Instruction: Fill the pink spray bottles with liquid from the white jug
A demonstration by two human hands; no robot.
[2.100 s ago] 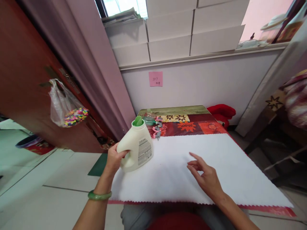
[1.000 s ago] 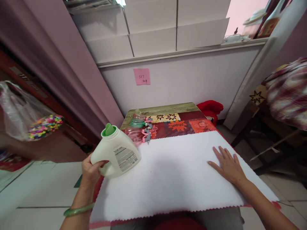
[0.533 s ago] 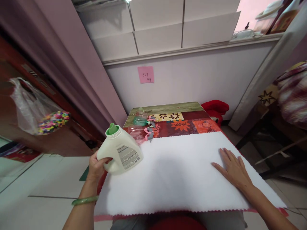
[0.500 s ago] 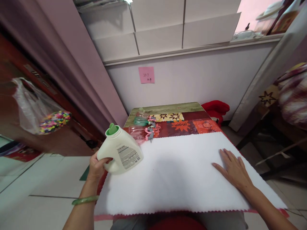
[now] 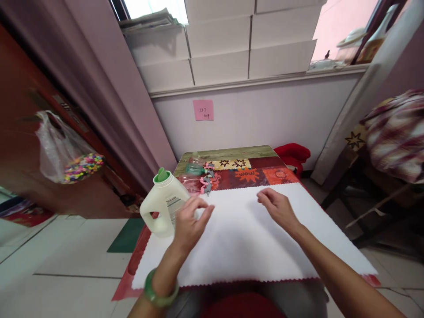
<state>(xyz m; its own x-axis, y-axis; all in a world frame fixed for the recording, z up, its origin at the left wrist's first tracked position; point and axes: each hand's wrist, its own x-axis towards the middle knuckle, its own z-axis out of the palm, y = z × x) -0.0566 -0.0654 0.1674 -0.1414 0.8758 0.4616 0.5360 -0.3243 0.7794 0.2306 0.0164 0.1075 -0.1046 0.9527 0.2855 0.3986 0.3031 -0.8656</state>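
A cream detergent jug with a green cap stands upright at the near left corner of a white felt cloth that covers the low table. My left hand, a green bangle on its wrist, hovers just right of the jug with its fingers loosely spread and nothing in them. Above the middle of the cloth my right hand floats palm down with curled, parted fingers, holding nothing.
Small spray bottles with pink and grey triggers lie at the cloth's far left edge on a patterned red tablecloth. A bag of coloured beads hangs at the left. A red cushion sits behind the table; stacked white boxes line the sill.
My left hand has set the jug upright on the cloth's corner and let go, moving right. My right hand has lifted off the cloth's right side and come to the middle.
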